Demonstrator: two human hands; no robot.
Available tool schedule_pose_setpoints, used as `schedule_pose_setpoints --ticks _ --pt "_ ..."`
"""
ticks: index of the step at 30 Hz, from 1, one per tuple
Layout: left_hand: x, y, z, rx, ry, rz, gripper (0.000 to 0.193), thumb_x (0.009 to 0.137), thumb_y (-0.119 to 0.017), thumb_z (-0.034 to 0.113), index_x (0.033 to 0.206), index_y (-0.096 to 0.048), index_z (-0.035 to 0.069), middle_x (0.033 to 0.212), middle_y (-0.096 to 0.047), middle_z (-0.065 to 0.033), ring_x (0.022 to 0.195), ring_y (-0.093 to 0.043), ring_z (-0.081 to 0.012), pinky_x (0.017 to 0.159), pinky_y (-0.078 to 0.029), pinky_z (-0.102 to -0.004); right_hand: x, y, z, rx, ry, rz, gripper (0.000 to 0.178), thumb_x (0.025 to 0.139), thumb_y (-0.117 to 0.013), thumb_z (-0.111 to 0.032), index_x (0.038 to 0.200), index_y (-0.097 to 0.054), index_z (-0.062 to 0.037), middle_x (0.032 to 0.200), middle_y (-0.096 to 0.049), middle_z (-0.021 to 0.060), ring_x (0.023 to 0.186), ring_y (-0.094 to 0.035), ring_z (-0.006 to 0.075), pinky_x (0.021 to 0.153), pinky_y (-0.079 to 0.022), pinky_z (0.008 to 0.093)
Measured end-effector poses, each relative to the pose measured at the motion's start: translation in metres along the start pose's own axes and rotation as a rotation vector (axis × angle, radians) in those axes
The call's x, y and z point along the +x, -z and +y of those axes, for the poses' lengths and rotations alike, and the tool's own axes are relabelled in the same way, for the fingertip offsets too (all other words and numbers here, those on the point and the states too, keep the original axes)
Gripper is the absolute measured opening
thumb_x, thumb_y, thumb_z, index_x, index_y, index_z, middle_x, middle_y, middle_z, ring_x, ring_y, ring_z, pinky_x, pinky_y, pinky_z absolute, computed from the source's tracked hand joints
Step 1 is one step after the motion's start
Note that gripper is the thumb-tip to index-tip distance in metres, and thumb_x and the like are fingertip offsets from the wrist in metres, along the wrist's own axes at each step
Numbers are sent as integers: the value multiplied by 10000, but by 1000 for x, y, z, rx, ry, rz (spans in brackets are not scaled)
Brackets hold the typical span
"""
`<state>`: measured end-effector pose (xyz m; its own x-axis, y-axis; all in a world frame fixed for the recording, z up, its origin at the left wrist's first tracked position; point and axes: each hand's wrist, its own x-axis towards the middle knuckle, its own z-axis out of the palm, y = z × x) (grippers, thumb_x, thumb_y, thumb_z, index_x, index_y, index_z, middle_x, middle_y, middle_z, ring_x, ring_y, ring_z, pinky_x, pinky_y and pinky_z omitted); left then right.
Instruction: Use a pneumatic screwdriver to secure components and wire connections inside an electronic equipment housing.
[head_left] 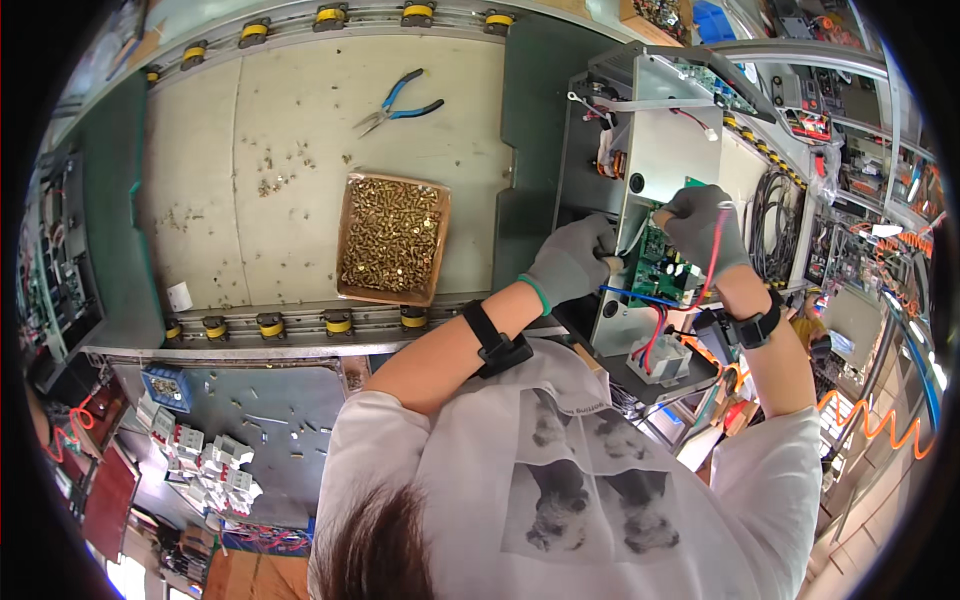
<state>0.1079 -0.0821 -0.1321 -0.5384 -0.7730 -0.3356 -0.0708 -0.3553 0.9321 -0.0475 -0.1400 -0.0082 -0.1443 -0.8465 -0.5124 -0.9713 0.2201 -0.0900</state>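
In front of me at the right stands an open metal electronics chassis [655,130] with a green circuit board [662,268] on its panel. My left hand [575,262], in a grey glove with bare fingertips, is closed at the panel's left edge, pinching a thin white wire [634,238]. My right hand [708,232], gloved alike, has its fingers curled together above the board; what they hold is hidden. A red wire [716,245] runs past the right hand. Blue and red wires lead from the board toward a pale block-shaped part [660,360] on the chassis's near end.
On the bench left of the chassis sit a cardboard box of brass-coloured screws [393,238] and blue-handled pliers [398,103]. Loose screws [272,184] lie scattered farther left. Roller rails [270,326] edge the bench. White switch-like modules [205,458] are on the lower-left table.
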Motion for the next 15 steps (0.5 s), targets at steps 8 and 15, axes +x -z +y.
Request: schedule_pose_setpoints --ticks 8,15 --pt "-10 2 5 103 3 9 384 693 -756 172 968 -517 48 835 -611 -99 766 -601 -216 699 -485 -332 -24 2 -7 228 -91 97 365 717 -720 -208 1027 -609 -52 720 -633 142 664 -635 237 628 -500 337" --pt "-14 -13 26 275 11 199 477 709 -741 311 1028 -501 51 881 -635 -123 820 -637 -275 736 -498 -359 -27 16 11 677 169 -157 447 872 -596 -204 1262 -471 -24 893 -643 87 754 -594 119 645 -478 239"
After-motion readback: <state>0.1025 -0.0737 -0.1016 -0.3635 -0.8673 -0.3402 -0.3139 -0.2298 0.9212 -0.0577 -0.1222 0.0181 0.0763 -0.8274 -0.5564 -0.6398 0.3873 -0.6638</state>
